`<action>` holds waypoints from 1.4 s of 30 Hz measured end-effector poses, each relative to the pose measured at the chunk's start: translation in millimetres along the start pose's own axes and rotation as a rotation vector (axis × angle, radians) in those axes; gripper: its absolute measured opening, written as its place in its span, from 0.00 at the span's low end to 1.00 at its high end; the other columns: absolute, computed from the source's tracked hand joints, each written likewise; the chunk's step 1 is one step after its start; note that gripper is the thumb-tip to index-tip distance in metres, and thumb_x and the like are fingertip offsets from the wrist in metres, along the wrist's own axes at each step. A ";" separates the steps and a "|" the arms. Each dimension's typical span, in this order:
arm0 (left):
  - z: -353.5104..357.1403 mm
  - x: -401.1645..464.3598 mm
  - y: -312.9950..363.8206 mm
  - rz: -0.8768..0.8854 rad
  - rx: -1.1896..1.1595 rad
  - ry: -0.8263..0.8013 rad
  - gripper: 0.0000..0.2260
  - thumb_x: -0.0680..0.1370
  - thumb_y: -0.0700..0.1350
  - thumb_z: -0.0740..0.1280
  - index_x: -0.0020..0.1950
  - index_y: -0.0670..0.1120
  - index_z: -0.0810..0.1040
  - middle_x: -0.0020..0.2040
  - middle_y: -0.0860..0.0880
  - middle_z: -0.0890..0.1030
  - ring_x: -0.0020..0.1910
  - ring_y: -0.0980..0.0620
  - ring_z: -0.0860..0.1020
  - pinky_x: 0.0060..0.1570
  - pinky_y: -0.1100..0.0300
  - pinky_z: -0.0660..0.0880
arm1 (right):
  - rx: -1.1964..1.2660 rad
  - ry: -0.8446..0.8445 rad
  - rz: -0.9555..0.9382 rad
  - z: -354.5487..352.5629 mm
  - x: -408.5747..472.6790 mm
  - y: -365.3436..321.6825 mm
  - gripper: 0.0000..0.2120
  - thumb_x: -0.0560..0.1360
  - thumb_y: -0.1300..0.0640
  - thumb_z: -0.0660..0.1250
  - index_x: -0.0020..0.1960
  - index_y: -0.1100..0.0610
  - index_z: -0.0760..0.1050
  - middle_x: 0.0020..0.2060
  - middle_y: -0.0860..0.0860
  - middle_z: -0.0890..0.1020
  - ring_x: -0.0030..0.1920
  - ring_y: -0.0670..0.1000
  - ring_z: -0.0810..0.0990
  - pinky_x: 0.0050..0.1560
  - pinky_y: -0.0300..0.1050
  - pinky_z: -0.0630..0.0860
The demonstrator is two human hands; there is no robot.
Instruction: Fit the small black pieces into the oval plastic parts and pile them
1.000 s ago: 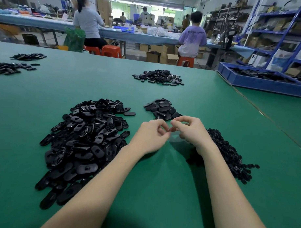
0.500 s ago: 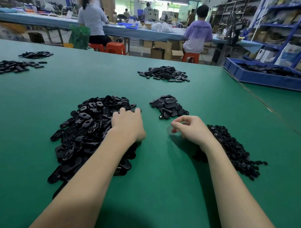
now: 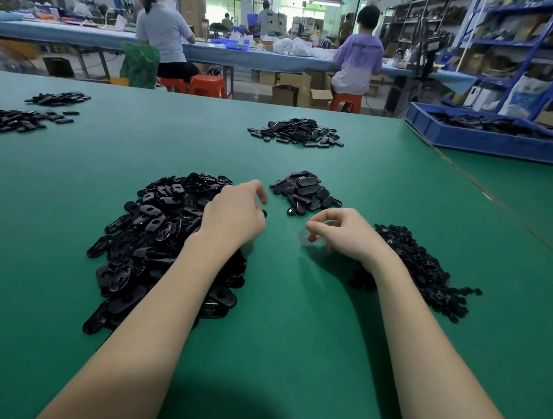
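left hand sits over the right edge of the big heap of oval plastic parts, centre-left of frame. fingers curled down toward the counter, and a dark bit shows just past the knuckles, but i can't tell whether the grip is clamped on an oval or closed on nothing. right hand is centre frame, fingers curled, and the fingertips seem to pinch something pale or see-through. blurry, not sure what it is.

small black pieces are heaped just right of the right wrist, touching the forearm. the finished pile sits just above the gap between the hands.

risks from here, my read:
- all parts are black and overlapping, so the left hand may easily drag out two ovals or hook a neighbour and spread the heap toward the finished pile, mixing fitted with unfitted.
- right forearm lies against the small pieces, so a sweep could scatter them across the counter.
- if the right hand is already occupied, picking a small piece may fumble.
- an oval picked upside down won't take the insert.
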State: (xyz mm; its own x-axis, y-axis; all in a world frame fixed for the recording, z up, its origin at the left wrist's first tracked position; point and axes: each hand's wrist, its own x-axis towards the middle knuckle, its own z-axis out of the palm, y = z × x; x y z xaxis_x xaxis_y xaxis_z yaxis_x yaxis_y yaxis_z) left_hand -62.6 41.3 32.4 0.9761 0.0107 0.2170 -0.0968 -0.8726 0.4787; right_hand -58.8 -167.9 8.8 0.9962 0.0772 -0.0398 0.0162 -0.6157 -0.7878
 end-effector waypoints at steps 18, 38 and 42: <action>44.8 -22.2 35.7 -0.322 -1.351 -0.255 0.08 0.77 0.31 0.69 0.50 0.43 0.83 0.43 0.42 0.85 0.42 0.50 0.84 0.46 0.65 0.81 | -0.500 -0.034 0.238 -55.2 -13.0 6.3 0.06 0.73 0.55 0.70 0.41 0.45 0.83 0.48 0.47 0.85 0.53 0.52 0.82 0.61 0.49 0.79; 50.6 -22.0 29.7 -0.337 -1.411 -0.252 0.08 0.77 0.28 0.68 0.51 0.40 0.78 0.49 0.37 0.84 0.44 0.47 0.85 0.48 0.63 0.82 | -0.173 0.024 0.111 -46.2 -14.3 3.0 0.01 0.73 0.57 0.75 0.43 0.52 0.84 0.39 0.48 0.85 0.36 0.47 0.77 0.37 0.38 0.73; 50.8 -20.9 28.6 -0.328 -1.408 -0.256 0.08 0.76 0.29 0.69 0.51 0.40 0.78 0.50 0.37 0.84 0.44 0.47 0.85 0.47 0.63 0.82 | 0.165 0.015 0.071 -40.3 -15.2 -2.5 0.03 0.72 0.59 0.77 0.45 0.53 0.84 0.34 0.48 0.81 0.29 0.46 0.71 0.29 0.35 0.67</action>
State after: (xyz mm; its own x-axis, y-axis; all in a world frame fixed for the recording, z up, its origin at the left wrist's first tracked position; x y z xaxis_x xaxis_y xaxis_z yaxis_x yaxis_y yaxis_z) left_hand -76.0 -8.7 -1.7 0.9839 -0.1054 -0.1441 0.1718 0.3398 0.9247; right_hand -70.6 -199.2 36.2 0.9955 0.0258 -0.0912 -0.0675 -0.4819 -0.8736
